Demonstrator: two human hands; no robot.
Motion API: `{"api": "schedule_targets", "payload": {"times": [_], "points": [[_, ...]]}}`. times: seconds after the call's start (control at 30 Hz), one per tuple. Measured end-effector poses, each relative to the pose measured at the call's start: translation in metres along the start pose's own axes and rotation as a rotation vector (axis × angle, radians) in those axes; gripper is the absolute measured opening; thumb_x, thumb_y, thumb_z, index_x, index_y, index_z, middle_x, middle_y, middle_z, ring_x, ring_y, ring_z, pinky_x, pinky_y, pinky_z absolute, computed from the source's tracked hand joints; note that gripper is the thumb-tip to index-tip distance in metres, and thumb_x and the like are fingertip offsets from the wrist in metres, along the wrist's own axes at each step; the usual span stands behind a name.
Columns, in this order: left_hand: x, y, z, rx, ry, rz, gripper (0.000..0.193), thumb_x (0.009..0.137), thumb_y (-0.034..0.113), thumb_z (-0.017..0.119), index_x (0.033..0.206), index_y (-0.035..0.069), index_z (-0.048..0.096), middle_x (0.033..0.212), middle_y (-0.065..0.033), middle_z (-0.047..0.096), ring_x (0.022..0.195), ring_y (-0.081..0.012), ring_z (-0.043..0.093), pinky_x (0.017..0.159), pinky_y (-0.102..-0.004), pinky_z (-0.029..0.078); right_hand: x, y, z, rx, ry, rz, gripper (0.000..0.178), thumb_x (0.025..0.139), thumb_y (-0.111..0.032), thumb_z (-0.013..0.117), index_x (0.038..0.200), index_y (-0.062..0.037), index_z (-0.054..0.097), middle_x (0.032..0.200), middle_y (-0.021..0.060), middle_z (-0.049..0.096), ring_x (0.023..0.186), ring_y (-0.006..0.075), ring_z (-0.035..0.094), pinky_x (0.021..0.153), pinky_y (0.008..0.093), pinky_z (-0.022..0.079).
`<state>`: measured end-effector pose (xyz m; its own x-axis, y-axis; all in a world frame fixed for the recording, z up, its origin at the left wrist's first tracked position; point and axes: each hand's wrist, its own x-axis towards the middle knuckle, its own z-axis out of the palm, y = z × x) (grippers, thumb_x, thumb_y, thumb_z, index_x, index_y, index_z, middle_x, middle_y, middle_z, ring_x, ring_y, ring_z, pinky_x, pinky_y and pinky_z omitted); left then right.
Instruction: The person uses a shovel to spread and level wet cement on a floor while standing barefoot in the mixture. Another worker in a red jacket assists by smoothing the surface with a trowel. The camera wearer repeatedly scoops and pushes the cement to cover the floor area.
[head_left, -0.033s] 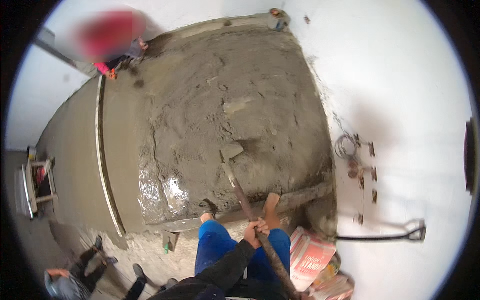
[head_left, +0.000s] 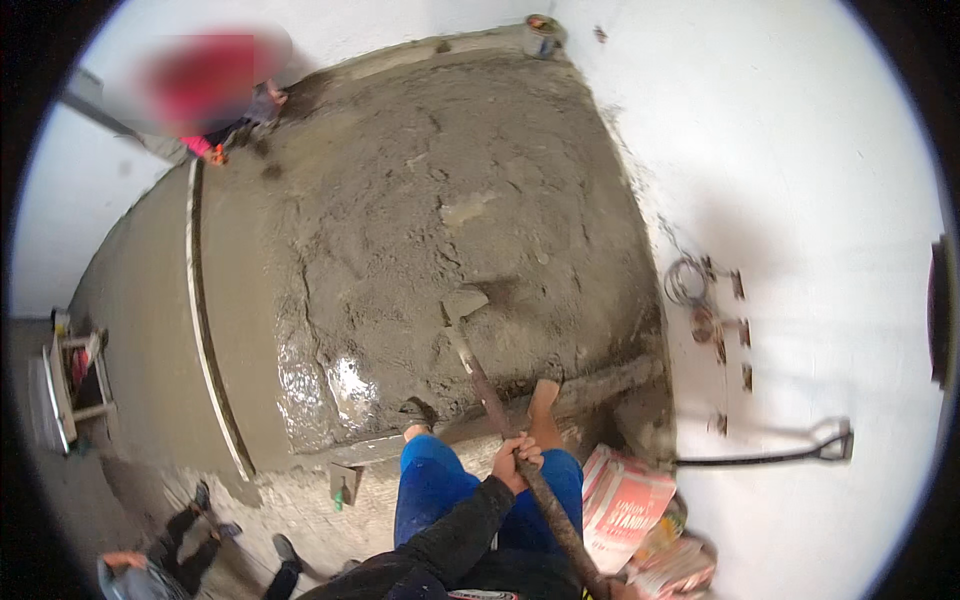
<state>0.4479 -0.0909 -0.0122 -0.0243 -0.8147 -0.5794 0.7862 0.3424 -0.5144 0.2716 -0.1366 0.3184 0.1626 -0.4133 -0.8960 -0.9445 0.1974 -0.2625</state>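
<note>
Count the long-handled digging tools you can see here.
2. One shovel is held by the left hand, its blade in the wet concrete. A second shovel leans by the right wall. Others may be hidden.

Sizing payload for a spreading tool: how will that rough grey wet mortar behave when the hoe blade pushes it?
The rough grey wet mortar probably pushes heavy and sticky: it stands in lumpy ridges and does not flow flat. Near the glossy wet patch it looks sloppier and may slump or slide. The long-handled hoe, gripped by the left hand, likely drags against it instead of gliding.
</note>
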Motion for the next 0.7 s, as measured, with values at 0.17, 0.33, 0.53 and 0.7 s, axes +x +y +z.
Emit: {"api": "schedule_targets", "payload": {"times": [0.17,0.33,0.53,0.7], "points": [[-0.058,-0.014,0.016,0.213,0.161,-0.216,0.012,0.092,0.014,0.045,0.081,0.009,0.042,0.074,-0.0033,0.043,0.065,-0.0143,0.044,0.065,-0.0319,0.043,-0.074,0.000,0.063,0.075,-0.003,0.058,0.042,0.072,-0.032,0.066,0.097,-0.0005,0.053,0.082,0.0202,0.061,0.076,0.0373,0.058,0.068,0.0449,0.045],[-0.086,-0.011,0.001,0.454,0.197,-0.369,0.020,0.092,0.022,0.045,0.080,0.005,0.045,0.074,-0.0052,0.046,0.070,-0.0163,0.047,0.067,-0.0353,0.045,-0.116,0.020,0.139,0.039,0.005,0.081,0.044,0.071,-0.031,0.065,0.098,0.0014,0.053,0.082,0.0224,0.060,0.078,0.0388,0.058,0.069,0.0453,0.045],[-0.085,0.052,0.006,1.259,0.490,-0.486,0.030,0.090,0.030,0.049,0.100,0.001,0.048,0.094,-0.0119,0.052,0.092,-0.0254,0.050,0.076,-0.0447,0.045,-0.057,-0.008,0.182,0.009,0.139,-0.175,0.049,0.072,-0.028,0.062,0.107,0.0050,0.051,0.091,0.0272,0.059,0.087,0.0397,0.059,0.074,0.0423,0.046],[-0.107,0.137,0.023,1.622,0.368,-0.296,0.040,0.087,0.030,0.053,0.117,0.005,0.046,0.115,-0.0120,0.053,0.097,-0.0247,0.056,0.076,-0.0431,0.048,-0.026,-0.023,0.181,0.228,0.538,-0.213,0.055,0.068,-0.021,0.066,0.114,0.0040,0.049,0.091,0.0204,0.062,0.083,0.0295,0.062,0.074,0.0370,0.047]]}}
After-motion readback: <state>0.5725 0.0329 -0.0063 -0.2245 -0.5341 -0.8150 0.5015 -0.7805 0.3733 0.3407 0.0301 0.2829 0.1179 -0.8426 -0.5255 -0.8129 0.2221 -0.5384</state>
